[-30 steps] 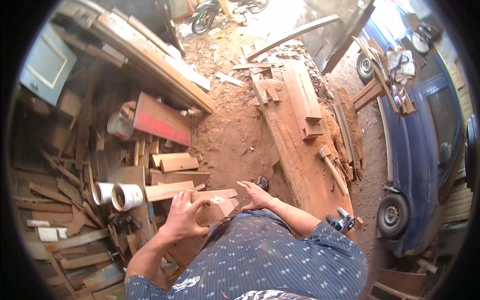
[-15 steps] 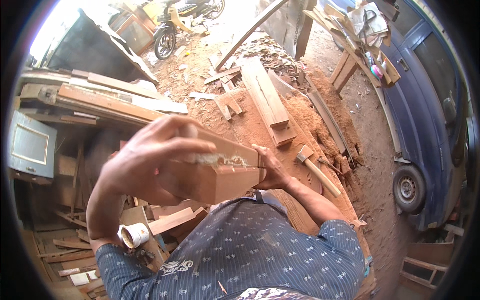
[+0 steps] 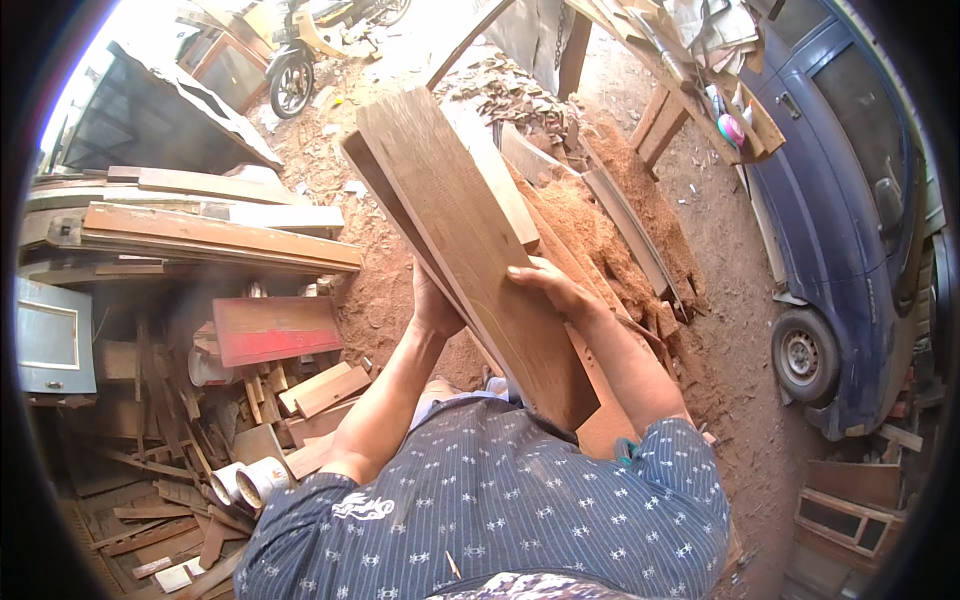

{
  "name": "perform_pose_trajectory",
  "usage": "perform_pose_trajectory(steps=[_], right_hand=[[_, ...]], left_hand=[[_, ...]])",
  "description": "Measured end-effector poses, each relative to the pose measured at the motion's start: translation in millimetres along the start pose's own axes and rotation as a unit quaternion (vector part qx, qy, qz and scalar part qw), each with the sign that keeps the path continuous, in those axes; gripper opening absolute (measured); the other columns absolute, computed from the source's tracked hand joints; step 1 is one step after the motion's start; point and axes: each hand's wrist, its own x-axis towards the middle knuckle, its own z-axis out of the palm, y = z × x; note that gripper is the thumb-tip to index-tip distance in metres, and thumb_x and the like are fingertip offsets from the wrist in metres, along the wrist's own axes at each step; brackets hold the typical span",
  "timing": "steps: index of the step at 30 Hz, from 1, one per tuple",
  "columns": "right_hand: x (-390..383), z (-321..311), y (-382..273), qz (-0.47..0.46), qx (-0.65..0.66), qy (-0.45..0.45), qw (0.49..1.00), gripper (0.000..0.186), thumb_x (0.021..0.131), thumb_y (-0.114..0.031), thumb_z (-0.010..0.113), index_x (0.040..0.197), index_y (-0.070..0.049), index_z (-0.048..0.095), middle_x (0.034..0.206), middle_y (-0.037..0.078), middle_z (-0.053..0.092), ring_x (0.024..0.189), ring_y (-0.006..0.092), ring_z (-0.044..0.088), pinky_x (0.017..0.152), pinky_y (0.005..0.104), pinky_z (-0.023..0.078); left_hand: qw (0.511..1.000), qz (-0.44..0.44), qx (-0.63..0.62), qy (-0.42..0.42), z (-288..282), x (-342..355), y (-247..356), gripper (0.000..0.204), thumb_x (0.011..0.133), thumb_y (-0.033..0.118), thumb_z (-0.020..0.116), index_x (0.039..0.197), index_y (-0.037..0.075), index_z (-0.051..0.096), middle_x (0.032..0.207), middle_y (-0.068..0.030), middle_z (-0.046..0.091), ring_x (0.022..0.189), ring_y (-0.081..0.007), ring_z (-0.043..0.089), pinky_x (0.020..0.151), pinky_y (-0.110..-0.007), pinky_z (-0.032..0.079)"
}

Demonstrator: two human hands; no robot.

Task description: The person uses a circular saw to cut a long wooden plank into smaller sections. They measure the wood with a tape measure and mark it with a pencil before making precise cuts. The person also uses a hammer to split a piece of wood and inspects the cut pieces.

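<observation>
Between my hands, in front of my chest, is a pair of thick wooden planks (image 3: 480, 250) lying face to face. They slant from the upper left down toward my shirt, with a dark gap between them at the far left end. My left hand (image 3: 435, 303) grips their left edge from below, its fingers mostly hidden behind the wood. My right hand (image 3: 555, 288) clasps the right edge, thumb on the upper face. Behind the planks, part of a pale timber block (image 3: 512, 205) shows on the sawdust-covered work surface.
Long boards (image 3: 220, 235) are stacked at the left, above a red-edged panel (image 3: 278, 345) and scattered offcuts. Two white buckets (image 3: 263, 482) stand at lower left. Sawdust (image 3: 580, 230) is heaped beyond the work surface. A blue vehicle (image 3: 835, 200) is at the right, a motorcycle (image 3: 292, 75) far off.
The planks have swung from lying crosswise to pointing away from me, their broad face now upward. My left hand has gone from over them to their left edge. The hammer-like tool is now out of sight.
</observation>
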Motion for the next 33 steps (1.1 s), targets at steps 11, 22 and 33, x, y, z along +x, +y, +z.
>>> perform_pose_trajectory(steps=[11, 22, 33], right_hand=[[-18, 15, 70, -0.083, -0.326, 0.260, 0.905, 0.125, 0.063, -0.061, 0.086, 0.155, 0.005, 0.033, 0.151, 0.034, 0.042, 0.142, 0.0402, 0.044, 0.118, 0.0458, 0.036], [16, -109, 98, -0.114, -0.339, 0.433, 0.827, 0.101, 0.066, -0.039, 0.090, 0.146, 0.005, 0.048, 0.143, 0.029, 0.055, 0.133, 0.0381, 0.054, 0.113, 0.0444, 0.044], [89, -234, 43, 0.145, -0.545, 0.371, 0.738, 0.098, 0.081, -0.064, 0.074, 0.147, 0.005, 0.049, 0.145, 0.033, 0.052, 0.137, 0.0392, 0.051, 0.115, 0.0455, 0.040]], left_hand=[[0.988, 0.061, 0.085, 0.111, -55, 19, -55, 0.112, 0.086, 0.092, 0.029, 0.161, 0.009, 0.024, 0.158, -0.0190, 0.039, 0.143, -0.0367, 0.043, 0.117, -0.052, 0.040], [0.970, 0.112, 0.052, 0.209, -96, 0, -31, 0.117, 0.080, 0.093, 0.044, 0.156, 0.006, 0.033, 0.147, -0.0186, 0.050, 0.132, -0.0321, 0.053, 0.111, -0.047, 0.047], [0.922, 0.055, 0.108, 0.367, -74, 2, 3, 0.089, 0.080, 0.094, 0.044, 0.112, 0.011, 0.057, 0.091, -0.0080, 0.062, 0.100, -0.0208, 0.067, 0.088, -0.049, 0.058]])
